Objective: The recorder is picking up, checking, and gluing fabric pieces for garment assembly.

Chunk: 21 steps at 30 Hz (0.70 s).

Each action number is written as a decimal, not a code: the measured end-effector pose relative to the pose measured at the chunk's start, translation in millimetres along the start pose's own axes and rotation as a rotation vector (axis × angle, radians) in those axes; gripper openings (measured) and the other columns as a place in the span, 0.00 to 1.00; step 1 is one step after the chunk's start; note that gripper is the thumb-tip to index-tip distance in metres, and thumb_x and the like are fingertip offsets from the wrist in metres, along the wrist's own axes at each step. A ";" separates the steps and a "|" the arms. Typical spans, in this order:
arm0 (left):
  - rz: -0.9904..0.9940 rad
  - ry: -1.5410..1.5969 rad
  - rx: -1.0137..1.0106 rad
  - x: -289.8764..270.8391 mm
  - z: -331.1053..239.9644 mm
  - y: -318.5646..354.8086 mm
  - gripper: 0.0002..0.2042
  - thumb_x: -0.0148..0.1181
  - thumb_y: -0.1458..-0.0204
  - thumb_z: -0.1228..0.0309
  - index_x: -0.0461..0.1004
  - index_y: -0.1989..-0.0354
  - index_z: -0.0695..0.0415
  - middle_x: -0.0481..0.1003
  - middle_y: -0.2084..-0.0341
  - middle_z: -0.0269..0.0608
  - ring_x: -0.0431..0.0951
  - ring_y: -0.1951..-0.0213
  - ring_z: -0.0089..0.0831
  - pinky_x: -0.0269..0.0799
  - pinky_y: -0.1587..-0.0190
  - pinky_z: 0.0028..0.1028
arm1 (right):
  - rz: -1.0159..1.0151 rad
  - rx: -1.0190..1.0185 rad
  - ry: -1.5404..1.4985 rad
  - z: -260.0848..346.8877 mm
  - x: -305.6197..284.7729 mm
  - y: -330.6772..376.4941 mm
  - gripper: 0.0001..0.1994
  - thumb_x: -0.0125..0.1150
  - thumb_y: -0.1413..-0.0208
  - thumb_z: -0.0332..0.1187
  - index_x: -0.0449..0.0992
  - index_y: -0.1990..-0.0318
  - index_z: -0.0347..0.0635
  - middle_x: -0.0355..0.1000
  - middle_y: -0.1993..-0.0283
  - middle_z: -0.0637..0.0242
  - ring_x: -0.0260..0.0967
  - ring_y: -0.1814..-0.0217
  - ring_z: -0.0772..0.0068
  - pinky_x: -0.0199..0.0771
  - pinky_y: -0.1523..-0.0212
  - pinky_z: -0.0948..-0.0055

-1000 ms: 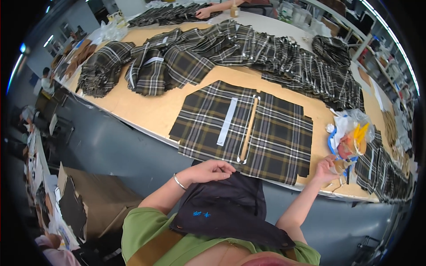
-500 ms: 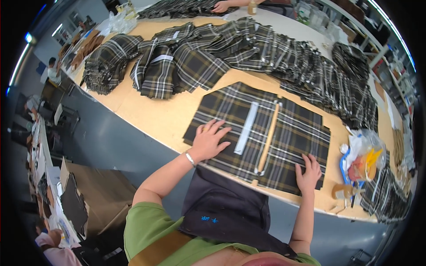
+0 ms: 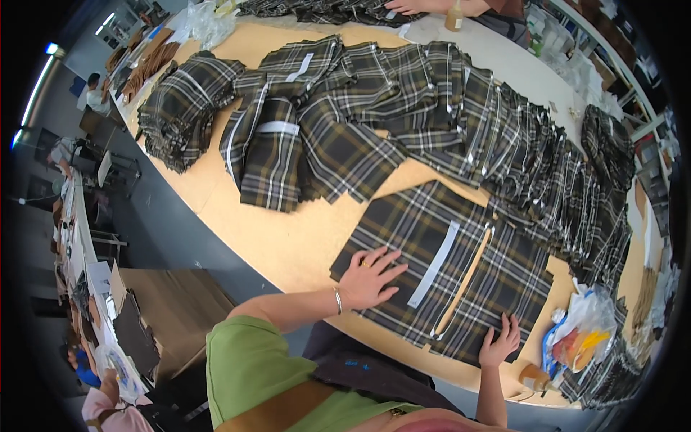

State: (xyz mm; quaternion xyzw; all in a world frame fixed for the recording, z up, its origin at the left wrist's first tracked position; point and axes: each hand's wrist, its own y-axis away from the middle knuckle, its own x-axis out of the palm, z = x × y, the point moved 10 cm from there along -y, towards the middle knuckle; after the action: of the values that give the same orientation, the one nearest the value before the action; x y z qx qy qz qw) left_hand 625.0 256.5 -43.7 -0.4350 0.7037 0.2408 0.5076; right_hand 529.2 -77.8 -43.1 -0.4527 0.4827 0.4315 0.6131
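Observation:
Two dark plaid cloth pieces lie flat side by side near the table's front edge. My left hand (image 3: 371, 279) rests open on the left plaid piece (image 3: 403, 241), fingers spread over its near left part. A pale bluish-white strip (image 3: 434, 264) lies on that piece, to the right of my fingers. My right hand (image 3: 500, 342) lies open on the near right part of the right plaid piece (image 3: 497, 284), fingers slightly bent. Between the pieces runs a narrow tan gap (image 3: 462, 288), with white edging at its ends.
Piles of plaid cloth (image 3: 432, 93) curve across the table (image 3: 237, 234) behind the pieces. Right of my right hand lie a clear plastic bag (image 3: 594, 317) and a tipped amber bottle (image 3: 534, 376). Another person's hand (image 3: 404, 7) is at the far side. A brown carton (image 3: 176, 309) stands left.
The tan gap between the two pieces looks narrower. My view has shifted, so the table, cloth and both hands appear lower and mostly farther right. Both hands stay on the cloth.

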 end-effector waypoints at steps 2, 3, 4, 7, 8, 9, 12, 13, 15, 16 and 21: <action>0.028 0.019 0.003 -0.3 3.1 -3.5 0.23 0.51 0.53 0.54 0.63 0.47 0.43 0.58 0.45 0.36 0.56 0.43 0.36 0.48 0.47 0.40 | 0.039 0.005 0.027 0.6 3.9 -0.5 0.21 0.50 0.51 0.37 0.64 0.47 0.46 0.55 0.41 0.59 0.50 0.41 0.55 0.42 0.42 0.58; 0.051 0.026 0.004 -0.1 6.2 -4.1 0.24 0.51 0.53 0.54 0.63 0.46 0.44 0.58 0.45 0.36 0.55 0.43 0.36 0.48 0.47 0.40 | 0.065 0.011 0.059 0.9 8.2 1.0 0.21 0.47 0.48 0.40 0.63 0.47 0.45 0.54 0.41 0.58 0.50 0.41 0.54 0.42 0.42 0.58; 0.056 0.036 0.007 -1.1 6.1 -3.9 0.25 0.51 0.53 0.53 0.62 0.45 0.47 0.58 0.44 0.37 0.55 0.43 0.36 0.48 0.47 0.39 | 0.076 0.006 0.068 -1.0 8.3 3.8 0.21 0.47 0.48 0.40 0.63 0.47 0.45 0.54 0.41 0.58 0.50 0.41 0.54 0.42 0.42 0.58; 0.048 0.151 -0.001 -10.6 12.2 -6.6 0.27 0.51 0.53 0.53 0.61 0.45 0.50 0.57 0.44 0.36 0.55 0.43 0.36 0.48 0.47 0.39 | 0.081 -0.046 0.104 1.8 9.5 3.0 0.22 0.42 0.45 0.45 0.62 0.45 0.45 0.53 0.40 0.56 0.49 0.40 0.53 0.41 0.42 0.56; 0.048 0.217 -0.010 -14.1 14.6 -7.6 0.26 0.52 0.53 0.54 0.61 0.45 0.50 0.57 0.44 0.37 0.55 0.43 0.37 0.48 0.47 0.40 | 0.111 -0.051 0.141 -0.2 13.5 2.9 0.22 0.42 0.45 0.43 0.61 0.45 0.45 0.52 0.40 0.56 0.49 0.40 0.53 0.43 0.42 0.56; 0.071 0.311 -0.007 -17.0 17.8 -7.8 0.25 0.52 0.53 0.56 0.61 0.46 0.51 0.57 0.43 0.39 0.54 0.43 0.38 0.48 0.46 0.40 | 0.160 -0.012 0.145 4.3 9.2 0.1 0.22 0.43 0.46 0.43 0.61 0.45 0.45 0.53 0.40 0.55 0.49 0.40 0.53 0.44 0.43 0.56; 0.086 0.547 0.030 -45.5 42.3 -11.8 0.22 0.56 0.56 0.65 0.65 0.50 0.52 0.59 0.45 0.40 0.57 0.44 0.40 0.51 0.47 0.40 | 0.204 0.157 0.225 22.8 -8.1 -21.4 0.21 0.47 0.48 0.39 0.62 0.47 0.44 0.55 0.42 0.54 0.51 0.41 0.52 0.48 0.44 0.56; 0.018 0.616 0.061 -73.4 64.0 -17.9 0.20 0.56 0.56 0.67 0.67 0.52 0.52 0.61 0.47 0.41 0.60 0.46 0.40 0.53 0.48 0.39 | 0.187 0.262 0.284 27.3 -16.2 -30.4 0.19 0.49 0.49 0.36 0.64 0.48 0.43 0.57 0.44 0.53 0.53 0.42 0.52 0.51 0.45 0.56; -0.182 0.656 0.117 -139.1 115.6 -28.8 0.16 0.57 0.59 0.70 0.70 0.57 0.53 0.65 0.51 0.41 0.64 0.50 0.41 0.58 0.51 0.38 | -0.101 0.231 0.011 62.6 -44.7 -55.2 0.17 0.54 0.52 0.28 0.66 0.53 0.41 0.61 0.49 0.54 0.57 0.47 0.52 0.55 0.47 0.60; -0.315 0.622 0.146 -173.4 148.4 -33.9 0.15 0.57 0.60 0.72 0.71 0.60 0.53 0.67 0.54 0.41 0.65 0.52 0.41 0.59 0.52 0.38 | -0.184 0.232 -0.070 92.7 -52.8 -70.3 0.14 0.54 0.54 0.23 0.68 0.56 0.40 0.62 0.52 0.55 0.59 0.49 0.54 0.58 0.49 0.64; -0.587 0.245 -0.004 -319.9 303.1 -87.2 0.12 0.56 0.61 0.81 0.73 0.66 0.55 0.71 0.62 0.42 0.68 0.58 0.38 0.62 0.55 0.32 | -0.125 0.069 -0.386 286.9 -43.9 -154.2 0.13 0.57 0.60 0.20 0.70 0.62 0.40 0.64 0.55 0.57 0.61 0.50 0.56 0.60 0.50 0.65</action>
State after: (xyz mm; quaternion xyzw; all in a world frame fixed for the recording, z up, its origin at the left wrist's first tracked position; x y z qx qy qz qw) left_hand 886.7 566.7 149.0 -0.6463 0.6035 0.0316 0.4659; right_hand 728.7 163.3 57.0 -0.3696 0.3417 0.4545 0.7349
